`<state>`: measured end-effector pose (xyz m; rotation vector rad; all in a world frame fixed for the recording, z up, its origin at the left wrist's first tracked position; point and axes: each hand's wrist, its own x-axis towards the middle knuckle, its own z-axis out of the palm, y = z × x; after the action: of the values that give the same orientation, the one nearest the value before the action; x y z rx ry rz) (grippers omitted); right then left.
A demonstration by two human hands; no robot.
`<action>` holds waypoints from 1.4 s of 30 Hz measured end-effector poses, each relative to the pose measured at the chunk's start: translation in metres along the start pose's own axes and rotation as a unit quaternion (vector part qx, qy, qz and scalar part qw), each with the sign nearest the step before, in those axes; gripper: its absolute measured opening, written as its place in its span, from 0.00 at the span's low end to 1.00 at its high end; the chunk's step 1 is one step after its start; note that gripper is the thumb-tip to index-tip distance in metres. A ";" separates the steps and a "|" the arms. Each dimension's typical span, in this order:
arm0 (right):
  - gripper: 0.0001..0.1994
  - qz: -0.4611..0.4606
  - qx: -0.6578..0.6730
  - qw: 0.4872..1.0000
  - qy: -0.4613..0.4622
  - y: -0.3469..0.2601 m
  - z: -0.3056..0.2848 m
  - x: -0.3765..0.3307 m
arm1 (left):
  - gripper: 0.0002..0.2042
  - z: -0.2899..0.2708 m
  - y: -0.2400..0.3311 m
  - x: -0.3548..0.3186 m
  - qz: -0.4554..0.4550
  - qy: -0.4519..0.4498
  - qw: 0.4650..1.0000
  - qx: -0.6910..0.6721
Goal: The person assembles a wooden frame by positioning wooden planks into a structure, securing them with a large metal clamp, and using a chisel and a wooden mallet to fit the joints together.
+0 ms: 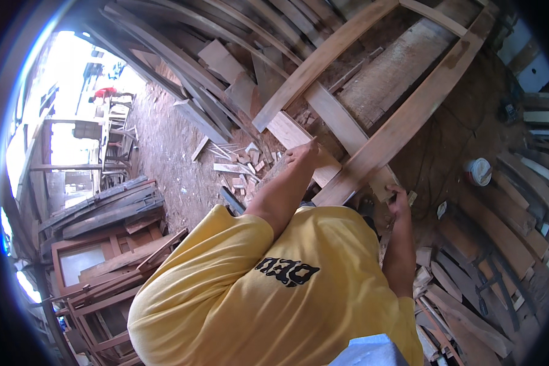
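Note:
A large wooden frame with two long rails lies ahead of me, its left rail (323,58) curved and its right rail (421,100) running toward my body. My left hand (303,154) is closed over a short pale board (290,130) that spans between the near ends of the rails. A second crosspiece (335,113) lies farther in and passes beneath the right rail. At that crosspiece's near end (381,182), my right hand (399,200) has its fingers closed around the wood. The undersides of both grips are hidden.
Long planks (183,55) lean and lie at the far left, with wood offcuts (247,168) below them. Old frames and boards (104,256) are stacked at left. A white tub (479,172), curved timbers (500,226) and clamps (485,283) stand or lie to the right.

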<state>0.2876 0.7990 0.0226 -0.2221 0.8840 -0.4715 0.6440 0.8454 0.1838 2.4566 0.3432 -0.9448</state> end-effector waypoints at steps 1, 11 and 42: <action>0.10 0.003 -0.030 0.999 -0.013 -0.006 0.002 0.011 | 0.55 -0.003 0.001 -0.005 -0.027 0.067 0.997 0.023; 0.32 -0.017 0.149 0.988 0.036 -0.033 0.128 0.011 | 0.58 -0.025 0.011 -0.020 -0.152 0.198 0.967 0.048; 0.45 -0.054 0.132 0.929 0.343 0.072 0.153 -0.043 | 0.50 -0.167 0.084 0.291 0.229 0.162 0.943 0.177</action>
<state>0.4062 0.8816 0.1199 0.1595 1.4806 -0.7859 0.9829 0.8776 0.1228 2.8366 -0.3177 -0.4292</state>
